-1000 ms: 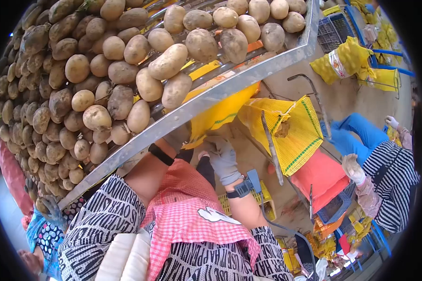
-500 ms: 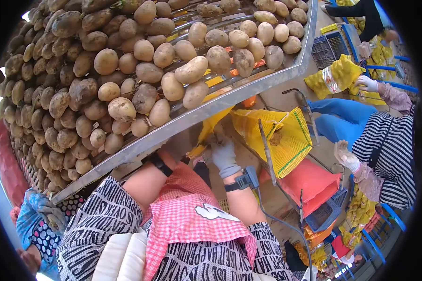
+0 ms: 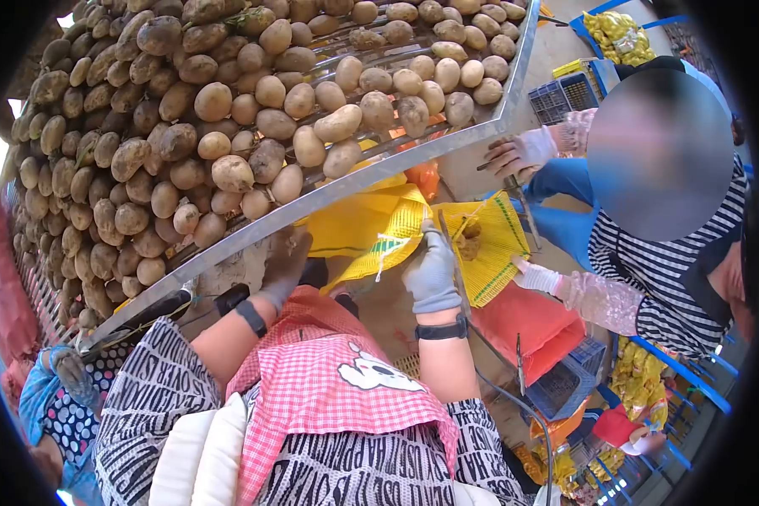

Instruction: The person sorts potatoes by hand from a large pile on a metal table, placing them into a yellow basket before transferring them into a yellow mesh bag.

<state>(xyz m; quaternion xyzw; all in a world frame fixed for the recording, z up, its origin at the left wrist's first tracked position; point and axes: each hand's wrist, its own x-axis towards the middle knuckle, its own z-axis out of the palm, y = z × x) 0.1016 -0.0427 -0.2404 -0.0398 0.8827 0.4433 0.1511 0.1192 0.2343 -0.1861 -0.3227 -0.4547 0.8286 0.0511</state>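
Below the metal edge of the rack, a yellow mesh bag [image 3: 367,223] is spread between my hands. My gloved right hand [image 3: 433,268] is closed on its right edge. Under the rail, in shadow, my left hand [image 3: 287,260] is at the bag's left side; its fingers are too dark to make out. Just right of my right hand, a second yellow mesh bag [image 3: 502,240] stands open with potatoes inside. Many potatoes [image 3: 213,101] cover the slatted rack above the rail [image 3: 354,175].
On the right a co-worker in a striped top [image 3: 675,278] leans in, gloved hands at the second bag and its metal stand. Below are a red bag [image 3: 531,329] and blue crates [image 3: 565,379]. Another person [image 3: 67,405] is at lower left. A cable runs right of my arm.
The yellow bag at my hands is now spread wider, and my right hand has moved right and slightly down. The co-worker has leaned in, reaching toward the second bag and its stand.
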